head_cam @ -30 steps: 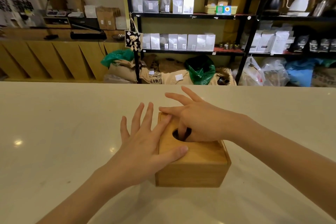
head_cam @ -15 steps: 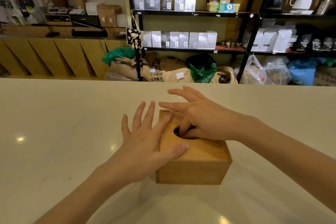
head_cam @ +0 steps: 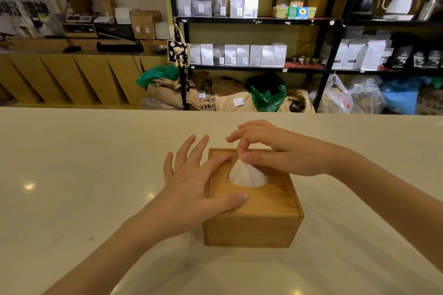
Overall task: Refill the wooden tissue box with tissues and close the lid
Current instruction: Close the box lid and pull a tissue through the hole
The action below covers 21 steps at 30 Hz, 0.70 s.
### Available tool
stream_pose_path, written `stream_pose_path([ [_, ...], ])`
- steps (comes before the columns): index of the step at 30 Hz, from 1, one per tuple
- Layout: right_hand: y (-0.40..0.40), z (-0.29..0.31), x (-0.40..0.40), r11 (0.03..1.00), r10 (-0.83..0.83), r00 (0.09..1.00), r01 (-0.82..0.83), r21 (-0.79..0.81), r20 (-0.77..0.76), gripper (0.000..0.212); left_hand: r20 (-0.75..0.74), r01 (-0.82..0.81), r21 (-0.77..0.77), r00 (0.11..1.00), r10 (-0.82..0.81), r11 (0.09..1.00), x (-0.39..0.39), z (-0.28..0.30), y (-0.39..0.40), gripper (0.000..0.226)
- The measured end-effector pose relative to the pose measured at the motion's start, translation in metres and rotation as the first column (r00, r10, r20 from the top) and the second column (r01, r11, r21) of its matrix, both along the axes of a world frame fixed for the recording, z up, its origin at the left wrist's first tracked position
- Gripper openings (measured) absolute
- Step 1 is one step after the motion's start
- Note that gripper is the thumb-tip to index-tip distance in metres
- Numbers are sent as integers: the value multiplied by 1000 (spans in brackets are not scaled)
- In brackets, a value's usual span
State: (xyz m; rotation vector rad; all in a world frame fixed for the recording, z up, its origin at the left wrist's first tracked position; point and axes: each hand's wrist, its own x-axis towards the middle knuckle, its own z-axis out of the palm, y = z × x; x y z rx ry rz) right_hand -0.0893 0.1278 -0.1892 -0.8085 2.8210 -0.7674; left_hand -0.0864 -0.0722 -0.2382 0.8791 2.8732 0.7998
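The head view looks down on a pale, glossy cream worktop (head_cam: 72, 175) whose far edge runs straight across the middle of the picture. A square, honey-coloured wooden tissue box (head_cam: 254, 225) stands on it, roughly midway between the left and right edges and nearer the near edge than the far one. Its flat wooden lid (head_cam: 271, 196) sits closed in the top of the box, with an oval opening in its middle.

A white tissue (head_cam: 247, 175) rises out of that opening in a pointed cone. The right hand (head_cam: 282, 153) reaches in from the right above the far half of the lid, and its grip is closed on the tip of the tissue, pinched between thumb and forefinger, while the other fingers curl loosely above.

The left hand (head_cam: 191, 187) comes in from the near left and lies flat over the left side of the box. Its grip is open, holding nothing: the thumb presses on the near left part of the lid, the forefinger rests across the far left part, and the remaining fingers spread out past the left edge of the box above the worktop.

Beyond the far edge of the worktop stands a black metal shelf unit (head_cam: 321, 64) carrying rows of white and grey pouches (head_cam: 242, 55), with burlap sacks (head_cam: 215, 100) and a green plastic bag (head_cam: 268, 93) on the floor beneath it. A long wooden counter (head_cam: 67, 76) runs along the far left.
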Motion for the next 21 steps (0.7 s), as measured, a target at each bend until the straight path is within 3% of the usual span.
stream_pose_path([
  [4,0,4,5,998,-35,999,36,-45,31,12,52,20,113,998,-26,993,-3,10,6,39],
  [12,-8,9,24,997,-43,985,33,-65,-167,13,186,15,284,980,-70,959,-17,22,19,24],
  [15,-7,10,28,972,-55,994,31,-233,-99,5,213,78,368,963,-166,927,-17,24,18,23],
  [17,-2,11,27,946,-87,996,80,-314,-9,34,212,140,392,948,-238,909,-17,27,17,17],
  [19,2,8,24,966,-120,991,130,-222,58,64,183,190,372,945,-273,909,-16,30,16,12],
  [21,5,2,21,990,-124,991,126,-69,42,72,126,230,344,950,-287,911,-14,32,15,12],
])
